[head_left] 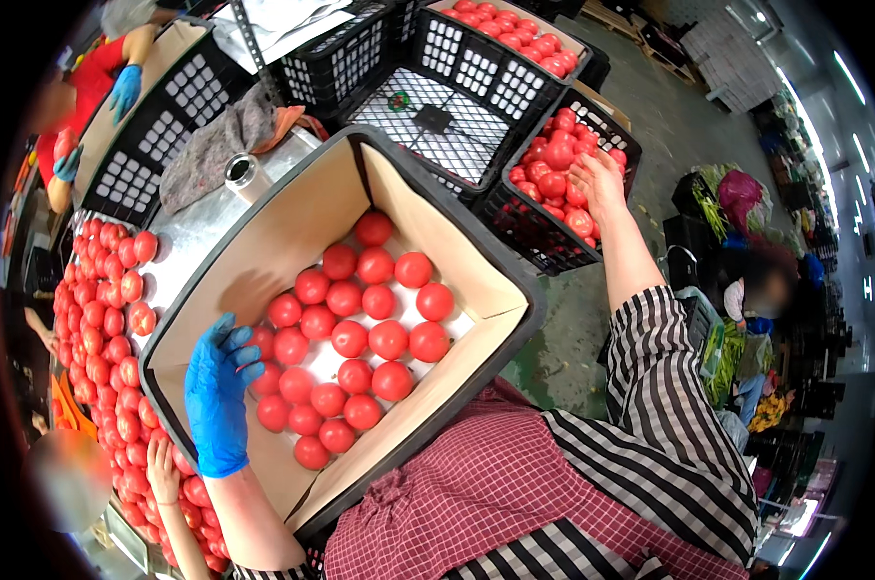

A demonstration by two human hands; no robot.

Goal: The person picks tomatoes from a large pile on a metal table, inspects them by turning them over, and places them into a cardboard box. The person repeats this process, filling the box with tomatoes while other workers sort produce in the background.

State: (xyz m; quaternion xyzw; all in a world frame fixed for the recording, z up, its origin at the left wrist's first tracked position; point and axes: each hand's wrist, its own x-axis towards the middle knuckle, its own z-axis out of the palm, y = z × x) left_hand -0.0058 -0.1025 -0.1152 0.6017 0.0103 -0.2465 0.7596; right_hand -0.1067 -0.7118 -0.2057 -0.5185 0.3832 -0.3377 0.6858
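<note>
My left hand (220, 396), in a blue glove, hovers inside the left wall of a large black crate (529, 290) lined with brown card. Its fingers are bent and apart, close to the leftmost of the red tomatoes (350, 338) on the crate's white bottom. I see nothing held in it. To the right, my bare right hand (602, 184) reaches over a smaller black crate (544, 242) heaped with red tomatoes (553, 184). Its fingers are spread against the top of the heap; their undersides are hidden.
Loose tomatoes (99, 319) cover the table at left, where a co-worker's bare hand (164, 474) rests. Beyond are a metal can (248, 178), a grey cloth (215, 145), a black mesh crate (428, 121) and a co-worker's blue-gloved hand (125, 92). Another tomato crate (524, 39) stands behind.
</note>
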